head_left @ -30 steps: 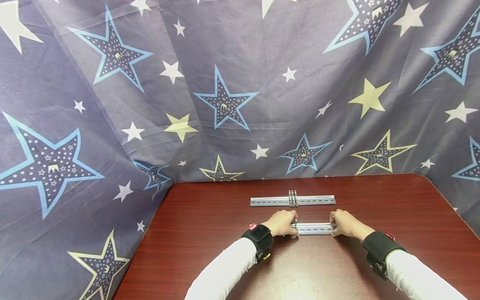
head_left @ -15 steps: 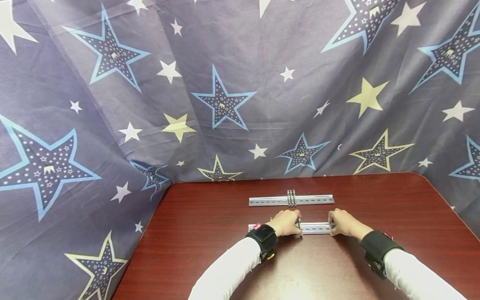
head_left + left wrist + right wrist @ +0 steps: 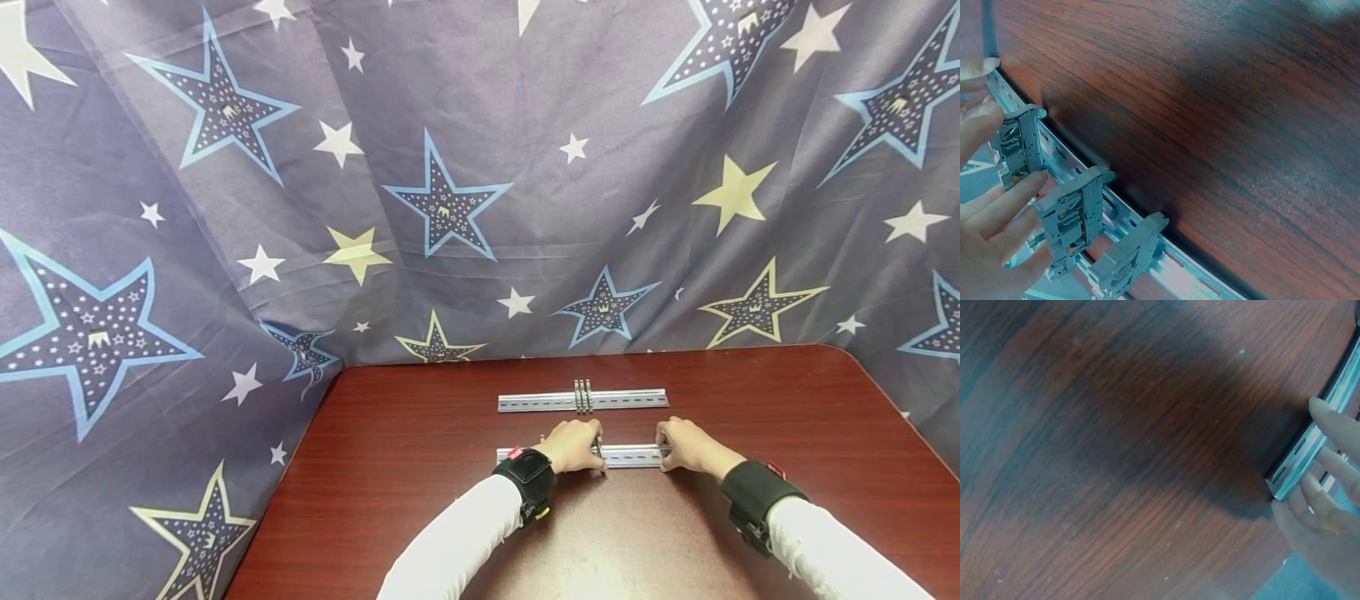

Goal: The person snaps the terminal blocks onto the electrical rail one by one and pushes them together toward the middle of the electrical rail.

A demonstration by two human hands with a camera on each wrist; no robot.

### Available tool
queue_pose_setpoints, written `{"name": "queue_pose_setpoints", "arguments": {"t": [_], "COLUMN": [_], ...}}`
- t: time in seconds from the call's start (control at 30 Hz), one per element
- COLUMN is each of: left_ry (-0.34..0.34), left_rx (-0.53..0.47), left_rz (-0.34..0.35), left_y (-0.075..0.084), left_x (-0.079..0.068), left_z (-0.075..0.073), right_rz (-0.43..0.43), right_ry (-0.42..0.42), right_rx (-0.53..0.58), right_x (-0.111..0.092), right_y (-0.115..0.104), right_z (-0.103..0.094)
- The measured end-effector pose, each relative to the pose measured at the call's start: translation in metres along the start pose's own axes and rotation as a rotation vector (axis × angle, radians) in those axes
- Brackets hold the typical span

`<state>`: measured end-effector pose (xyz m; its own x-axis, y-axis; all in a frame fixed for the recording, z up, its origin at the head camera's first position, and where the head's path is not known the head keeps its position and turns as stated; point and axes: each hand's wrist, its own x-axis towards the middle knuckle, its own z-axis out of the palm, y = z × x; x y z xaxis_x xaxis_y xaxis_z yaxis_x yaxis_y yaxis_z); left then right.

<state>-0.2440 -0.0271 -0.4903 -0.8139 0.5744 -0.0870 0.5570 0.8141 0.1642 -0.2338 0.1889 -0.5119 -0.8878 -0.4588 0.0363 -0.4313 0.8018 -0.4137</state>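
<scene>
A slotted metal DIN rail (image 3: 633, 457) lies across the table in front of me. Three grey terminal blocks stand spaced along it in the left wrist view: a far block (image 3: 1021, 147), a middle block (image 3: 1075, 219) and a near block (image 3: 1129, 259). My left hand (image 3: 572, 446) pinches the far block between thumb and fingers; the lower fingers pass behind the middle block. Near the rail's right end, my right hand (image 3: 690, 446) grips it, thumb on one edge and fingers on the other, as the right wrist view shows.
Farther back lies a second DIN rail (image 3: 532, 403), parallel to the first, with several terminal blocks (image 3: 582, 396) grouped close together near its middle. The reddish-brown table (image 3: 405, 433) ends at a star-patterned cloth (image 3: 450, 300) behind and at the left.
My left hand has slid a little to the right along the near rail with the terminal block, uncovering the rail's left end, then stopped. My right hand keeps its hold.
</scene>
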Motion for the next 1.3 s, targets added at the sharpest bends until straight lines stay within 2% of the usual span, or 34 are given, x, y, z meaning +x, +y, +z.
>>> {"name": "queue_pose_setpoints", "arguments": {"t": [0.57,0.8,1.3], "left_ry": [-0.047,-0.05,-0.056], "left_rx": [0.005,0.014,0.012], "left_rz": [0.065,0.058,0.025], "left_y": [-0.01,-0.014,-0.037], "left_x": [-0.002,-0.011,-0.027], "left_z": [-0.01,-0.02,-0.022], "right_rz": [0.002,0.0,-0.004], "right_ry": [0.005,0.021,0.012], "right_rx": [-0.005,0.001,0.001], "right_x": [0.001,0.001,0.0], "right_y": [0.0,0.0,-0.001], "right_z": [-0.001,0.0,0.0]}}
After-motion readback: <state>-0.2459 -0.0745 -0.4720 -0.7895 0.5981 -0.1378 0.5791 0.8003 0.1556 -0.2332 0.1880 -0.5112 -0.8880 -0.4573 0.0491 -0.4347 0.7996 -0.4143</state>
